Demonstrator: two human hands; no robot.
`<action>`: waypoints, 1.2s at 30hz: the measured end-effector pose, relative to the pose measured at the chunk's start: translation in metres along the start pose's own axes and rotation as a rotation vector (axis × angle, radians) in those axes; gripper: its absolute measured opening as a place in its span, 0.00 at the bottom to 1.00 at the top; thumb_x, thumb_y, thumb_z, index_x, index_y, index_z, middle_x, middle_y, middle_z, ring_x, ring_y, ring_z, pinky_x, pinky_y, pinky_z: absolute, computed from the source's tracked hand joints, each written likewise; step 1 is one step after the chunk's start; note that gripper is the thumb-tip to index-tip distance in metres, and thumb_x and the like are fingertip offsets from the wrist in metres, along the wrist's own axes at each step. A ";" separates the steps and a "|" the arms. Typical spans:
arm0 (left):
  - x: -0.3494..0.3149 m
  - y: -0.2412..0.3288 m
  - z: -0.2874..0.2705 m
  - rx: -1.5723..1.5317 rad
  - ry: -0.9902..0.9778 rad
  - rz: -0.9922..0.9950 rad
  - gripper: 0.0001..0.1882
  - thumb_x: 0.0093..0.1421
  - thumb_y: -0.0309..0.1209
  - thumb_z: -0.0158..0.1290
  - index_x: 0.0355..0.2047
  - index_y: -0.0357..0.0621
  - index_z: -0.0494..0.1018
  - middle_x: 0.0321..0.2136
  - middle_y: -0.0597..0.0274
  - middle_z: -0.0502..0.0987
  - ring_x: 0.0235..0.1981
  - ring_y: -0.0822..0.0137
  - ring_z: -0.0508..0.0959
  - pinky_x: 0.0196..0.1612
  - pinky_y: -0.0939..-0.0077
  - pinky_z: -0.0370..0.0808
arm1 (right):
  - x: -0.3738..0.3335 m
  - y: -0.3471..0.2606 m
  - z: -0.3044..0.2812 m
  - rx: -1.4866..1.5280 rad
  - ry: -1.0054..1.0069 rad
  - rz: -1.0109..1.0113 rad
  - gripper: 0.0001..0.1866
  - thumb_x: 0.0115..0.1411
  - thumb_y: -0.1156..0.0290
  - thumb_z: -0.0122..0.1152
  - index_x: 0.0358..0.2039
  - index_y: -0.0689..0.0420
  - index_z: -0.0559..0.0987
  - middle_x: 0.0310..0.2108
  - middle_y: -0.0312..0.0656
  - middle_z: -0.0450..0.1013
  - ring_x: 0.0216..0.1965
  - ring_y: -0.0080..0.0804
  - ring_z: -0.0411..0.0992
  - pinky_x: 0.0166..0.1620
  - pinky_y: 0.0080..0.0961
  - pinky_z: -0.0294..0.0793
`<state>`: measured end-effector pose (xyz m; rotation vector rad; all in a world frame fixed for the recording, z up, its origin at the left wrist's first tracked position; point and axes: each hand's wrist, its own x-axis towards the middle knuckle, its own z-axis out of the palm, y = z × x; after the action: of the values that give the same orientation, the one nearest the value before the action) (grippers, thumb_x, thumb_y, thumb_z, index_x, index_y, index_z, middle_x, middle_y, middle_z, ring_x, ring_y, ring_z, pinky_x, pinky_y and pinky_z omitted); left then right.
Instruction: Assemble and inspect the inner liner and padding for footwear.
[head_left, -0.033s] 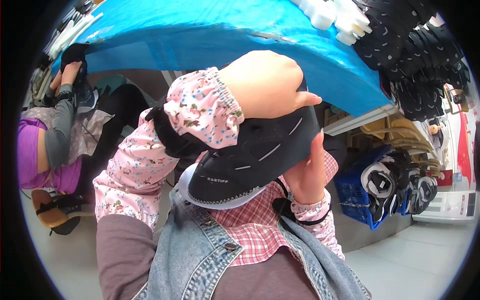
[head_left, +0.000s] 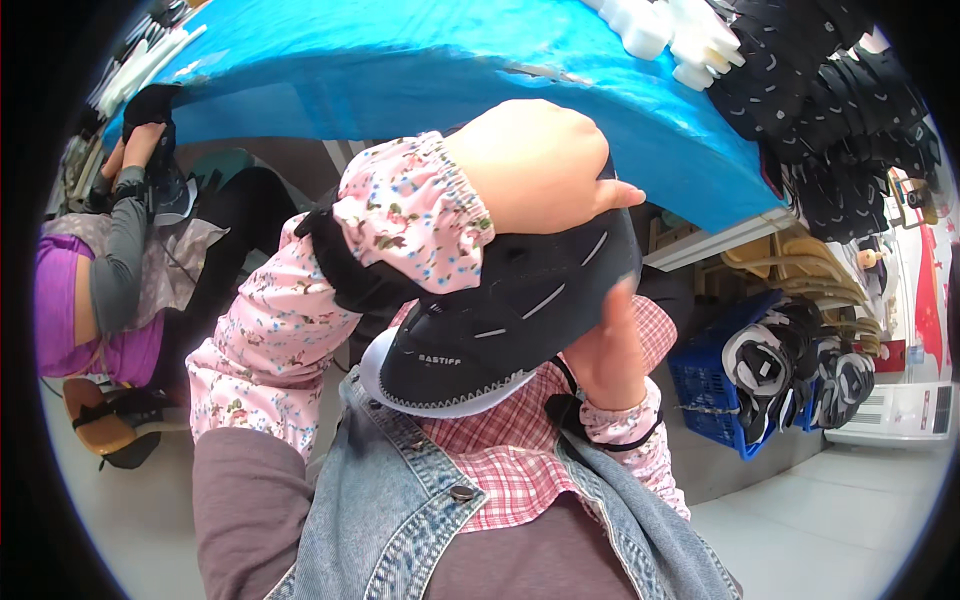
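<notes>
A black shoe upper (head_left: 500, 310) with light dashes and a zigzag-stitched edge is held tilted in front of my chest. Its white base (head_left: 372, 372) shows along the lower left rim. Across the upper's far end reaches my left hand (head_left: 545, 165), back uppermost, with curled fingers; what they pinch is hidden. My right hand (head_left: 610, 350) presses against the upper's right side, thumb raised and smeared by motion, the other fingers tucked out of sight behind it. Floral pink sleeves cover both forearms.
A blue-covered table (head_left: 400, 60) curves ahead, with white moulded pieces (head_left: 645, 25) and stacked black uppers (head_left: 840, 110) at its right. Right of me, a blue crate (head_left: 705, 400) holds black-and-white shoe parts. Tan stools (head_left: 790, 260) stand behind it. A co-worker (head_left: 110, 280) sits at left.
My right hand has shifted slightly left and its thumb has dropped a little. My left hand and the upper have moved only a trace to the right.
</notes>
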<state>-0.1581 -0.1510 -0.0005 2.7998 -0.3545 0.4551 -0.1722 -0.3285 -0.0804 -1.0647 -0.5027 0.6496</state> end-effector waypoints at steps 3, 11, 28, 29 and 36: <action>0.006 0.002 -0.001 -0.015 -0.077 -0.034 0.29 0.57 0.53 0.48 0.22 0.32 0.72 0.23 0.44 0.75 0.28 0.47 0.76 0.33 0.61 0.73 | -0.008 0.010 0.018 -0.135 0.139 0.125 0.15 0.60 0.69 0.58 0.46 0.62 0.74 0.41 0.35 0.72 0.43 0.22 0.69 0.46 0.20 0.67; 0.014 0.001 -0.010 -0.009 -0.077 0.044 0.27 0.60 0.51 0.45 0.24 0.35 0.74 0.23 0.48 0.75 0.28 0.49 0.76 0.33 0.62 0.73 | -0.005 0.021 0.011 -0.050 0.190 -0.079 0.14 0.60 0.68 0.58 0.43 0.62 0.75 0.40 0.36 0.74 0.41 0.22 0.70 0.44 0.18 0.69; -0.006 -0.023 -0.028 -0.530 -0.373 0.204 0.23 0.51 0.43 0.61 0.29 0.34 0.67 0.17 0.53 0.67 0.19 0.63 0.66 0.25 0.72 0.65 | 0.011 -0.010 -0.014 0.619 -0.127 0.050 0.25 0.67 0.57 0.39 0.55 0.64 0.64 0.52 0.49 0.67 0.52 0.38 0.68 0.55 0.34 0.68; -0.008 -0.024 -0.021 -0.461 -0.310 0.247 0.26 0.51 0.46 0.60 0.26 0.33 0.65 0.17 0.51 0.66 0.19 0.60 0.66 0.25 0.69 0.65 | 0.011 -0.009 -0.013 0.560 -0.066 0.049 0.22 0.67 0.61 0.41 0.55 0.63 0.64 0.51 0.47 0.68 0.51 0.37 0.69 0.54 0.32 0.68; -0.026 -0.006 0.014 -0.186 -0.014 0.041 0.20 0.52 0.42 0.58 0.27 0.35 0.68 0.20 0.45 0.72 0.25 0.47 0.75 0.26 0.63 0.71 | 0.014 -0.001 -0.002 -0.347 0.365 -0.431 0.16 0.64 0.71 0.49 0.51 0.62 0.70 0.47 0.40 0.70 0.46 0.27 0.69 0.49 0.24 0.68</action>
<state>-0.1765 -0.1450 -0.0231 2.6202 -0.4340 0.3908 -0.1607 -0.3200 -0.0794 -1.3151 -0.5131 -0.0198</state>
